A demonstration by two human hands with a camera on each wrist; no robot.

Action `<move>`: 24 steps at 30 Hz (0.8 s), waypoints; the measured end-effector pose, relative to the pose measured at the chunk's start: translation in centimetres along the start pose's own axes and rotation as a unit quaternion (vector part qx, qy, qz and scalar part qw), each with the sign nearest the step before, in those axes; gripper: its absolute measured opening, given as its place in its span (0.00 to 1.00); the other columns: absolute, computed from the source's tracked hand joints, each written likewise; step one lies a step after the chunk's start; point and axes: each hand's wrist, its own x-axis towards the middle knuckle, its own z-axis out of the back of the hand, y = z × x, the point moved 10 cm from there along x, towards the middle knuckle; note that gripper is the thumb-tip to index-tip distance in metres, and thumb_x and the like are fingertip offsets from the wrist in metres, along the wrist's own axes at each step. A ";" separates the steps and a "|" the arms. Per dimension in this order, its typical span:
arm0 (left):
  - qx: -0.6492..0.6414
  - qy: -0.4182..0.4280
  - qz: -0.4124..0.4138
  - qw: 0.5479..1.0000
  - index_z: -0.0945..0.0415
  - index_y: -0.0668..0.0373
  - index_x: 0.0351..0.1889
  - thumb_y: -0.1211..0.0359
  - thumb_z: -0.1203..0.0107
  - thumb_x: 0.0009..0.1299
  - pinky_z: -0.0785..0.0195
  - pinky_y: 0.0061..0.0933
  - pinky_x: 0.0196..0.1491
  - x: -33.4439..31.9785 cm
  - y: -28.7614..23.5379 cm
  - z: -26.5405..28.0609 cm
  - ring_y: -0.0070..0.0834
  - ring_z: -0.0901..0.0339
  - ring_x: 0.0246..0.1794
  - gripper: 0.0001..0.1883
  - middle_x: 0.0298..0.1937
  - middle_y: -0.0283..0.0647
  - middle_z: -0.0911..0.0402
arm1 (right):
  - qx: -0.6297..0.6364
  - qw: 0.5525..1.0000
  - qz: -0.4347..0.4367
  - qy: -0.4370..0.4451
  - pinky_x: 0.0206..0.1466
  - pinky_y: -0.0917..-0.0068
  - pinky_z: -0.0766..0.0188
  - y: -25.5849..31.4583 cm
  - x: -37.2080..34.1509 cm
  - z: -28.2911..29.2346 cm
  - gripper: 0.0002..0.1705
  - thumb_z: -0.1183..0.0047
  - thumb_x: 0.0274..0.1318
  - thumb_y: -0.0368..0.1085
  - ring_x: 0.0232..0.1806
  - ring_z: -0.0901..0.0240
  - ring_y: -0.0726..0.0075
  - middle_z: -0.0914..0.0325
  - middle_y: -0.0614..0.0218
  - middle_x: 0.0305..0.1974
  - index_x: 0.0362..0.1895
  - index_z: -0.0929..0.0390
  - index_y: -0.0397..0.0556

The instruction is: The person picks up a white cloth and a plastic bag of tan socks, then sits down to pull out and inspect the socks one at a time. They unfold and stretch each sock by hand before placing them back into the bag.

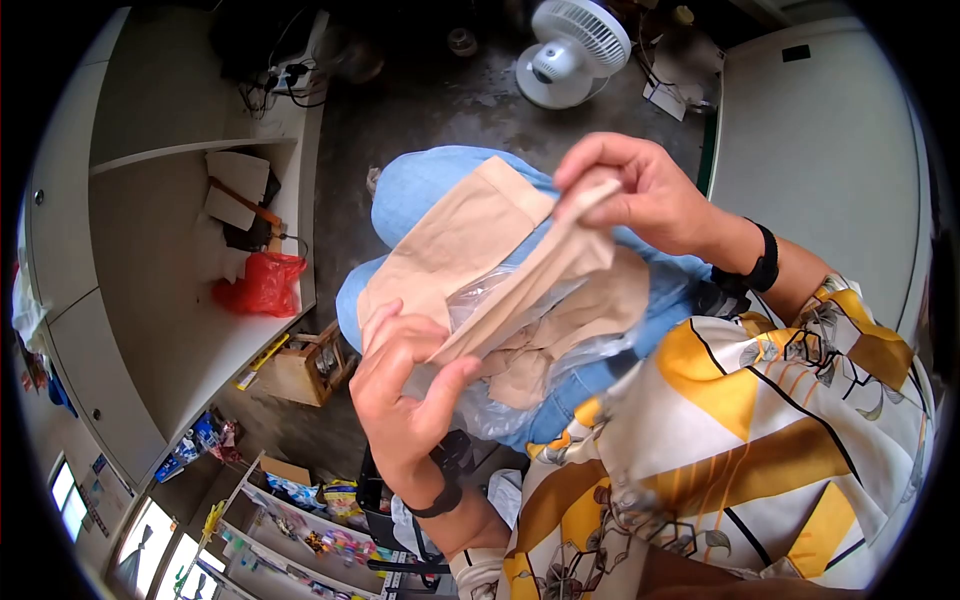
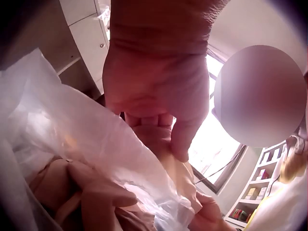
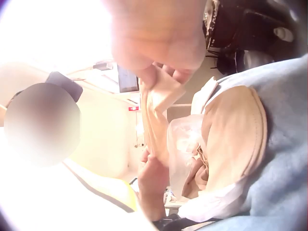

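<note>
A beige piece of cloth (image 1: 535, 265) is stretched between both hands over the lap. My left hand (image 1: 405, 385) pinches its lower end between thumb and fingers. At the upper end my right hand (image 1: 650, 195) grips the cloth, fingers curled over its edge. Below it, a clear plastic bag (image 1: 478, 415) lies open on the lap; more beige cloth (image 2: 106, 199) is bunched inside, as the left wrist view shows. Another beige cloth piece (image 1: 430, 240) with a stitched edge is spread across the knees in blue jeans (image 1: 420, 180).
A white fan (image 1: 565, 65) stands on the dark floor ahead. To the left is an open cabinet (image 1: 150, 250) with a red plastic bag (image 1: 265, 288) in it. Low shelves (image 1: 310, 540) with packets stand at lower left, a small wooden stool (image 1: 295, 370) nearby. A pale panel (image 1: 810, 150) rises on the right.
</note>
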 end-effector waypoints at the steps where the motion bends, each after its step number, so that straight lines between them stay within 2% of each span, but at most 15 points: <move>1: -0.044 -0.011 0.039 0.998 0.23 0.65 0.27 0.70 0.30 0.54 0.34 0.39 0.55 -0.7 1.0 0.4 0.35 0.22 0.34 0.12 0.28 0.41 0.20 | 0.008 0.999 -0.021 -0.044 0.52 0.81 0.28 -0.8 0.3 1.0 0.17 0.41 0.59 0.29 0.46 0.21 0.78 0.17 0.63 0.43 0.53 0.25 0.43; 3: -0.131 -0.035 0.118 0.984 0.22 0.66 0.28 0.68 0.29 0.57 0.32 0.33 0.51 -2.1 3.0 0.7 0.27 0.24 0.34 0.13 0.28 0.38 0.21 | 0.012 0.994 -0.088 -0.068 0.49 0.81 0.27 -2.6 0.6 2.1 0.17 0.40 0.59 0.30 0.44 0.21 0.79 0.16 0.65 0.41 0.53 0.24 0.43; 4: -0.101 -0.056 0.241 0.964 0.22 0.68 0.31 0.65 0.32 0.64 0.34 0.21 0.45 -3.4 4.8 1.2 0.17 0.29 0.34 0.14 0.29 0.32 0.22 | 0.014 0.989 -0.121 -0.080 0.47 0.81 0.26 -3.6 0.7 2.5 0.17 0.40 0.59 0.31 0.43 0.21 0.80 0.16 0.65 0.41 0.52 0.24 0.43; 7: -0.171 -0.137 0.336 0.916 0.22 0.67 0.34 0.65 0.36 0.68 0.37 0.15 0.40 -5.4 9.9 1.3 0.13 0.32 0.32 0.13 0.30 0.28 0.23 | -0.008 0.981 -0.170 -0.094 0.50 0.80 0.26 -5.6 0.9 2.8 0.18 0.39 0.56 0.30 0.43 0.21 0.78 0.16 0.64 0.41 0.52 0.25 0.42; 8: -0.138 -0.133 0.313 0.930 0.23 0.63 0.35 0.65 0.42 0.74 0.39 0.14 0.33 -5.7 10.6 1.5 0.11 0.33 0.28 0.10 0.28 0.27 0.24 | -0.022 0.980 -0.173 -0.097 0.49 0.80 0.26 -5.5 1.0 2.6 0.18 0.39 0.56 0.30 0.42 0.21 0.78 0.16 0.64 0.41 0.52 0.25 0.42; 11: -0.183 -0.170 0.318 0.915 0.23 0.62 0.34 0.64 0.42 0.73 0.37 0.16 0.34 -6.9 12.1 1.6 0.13 0.31 0.29 0.11 0.30 0.29 0.23 | -0.037 0.978 -0.177 -0.108 0.46 0.81 0.26 -5.4 1.4 2.6 0.18 0.38 0.56 0.31 0.38 0.22 0.80 0.16 0.66 0.39 0.50 0.25 0.43; 14: -0.208 -0.218 0.349 0.887 0.23 0.66 0.32 0.65 0.39 0.71 0.38 0.16 0.38 -7.7 12.8 2.1 0.13 0.33 0.31 0.13 0.30 0.28 0.24 | -0.052 0.979 -0.174 -0.096 0.39 0.82 0.26 -5.0 1.6 2.4 0.18 0.38 0.57 0.32 0.34 0.23 0.81 0.18 0.69 0.34 0.51 0.26 0.42; 17: -0.233 -0.243 0.374 0.864 0.23 0.66 0.30 0.64 0.39 0.71 0.38 0.17 0.37 -8.7 13.0 2.4 0.14 0.33 0.30 0.13 0.29 0.29 0.23 | -0.030 0.982 -0.162 -0.094 0.32 0.82 0.27 -5.1 1.7 2.1 0.20 0.38 0.57 0.32 0.30 0.25 0.82 0.21 0.72 0.30 0.52 0.28 0.42; 20: -0.187 -0.242 0.360 0.881 0.23 0.65 0.29 0.64 0.38 0.71 0.37 0.17 0.37 -9.1 13.1 2.8 0.14 0.33 0.29 0.14 0.28 0.29 0.23 | -0.033 0.981 -0.155 -0.113 0.28 0.83 0.29 -4.9 1.8 2.1 0.22 0.38 0.57 0.32 0.27 0.27 0.83 0.22 0.72 0.28 0.54 0.30 0.42; 24: -0.057 -0.228 0.324 0.917 0.22 0.66 0.29 0.66 0.37 0.69 0.36 0.18 0.38 -8.5 11.8 3.5 0.14 0.33 0.30 0.12 0.27 0.29 0.22 | -0.067 0.984 -0.114 -0.121 0.26 0.84 0.34 -4.2 2.0 2.3 0.22 0.39 0.57 0.31 0.24 0.31 0.85 0.24 0.75 0.27 0.54 0.30 0.44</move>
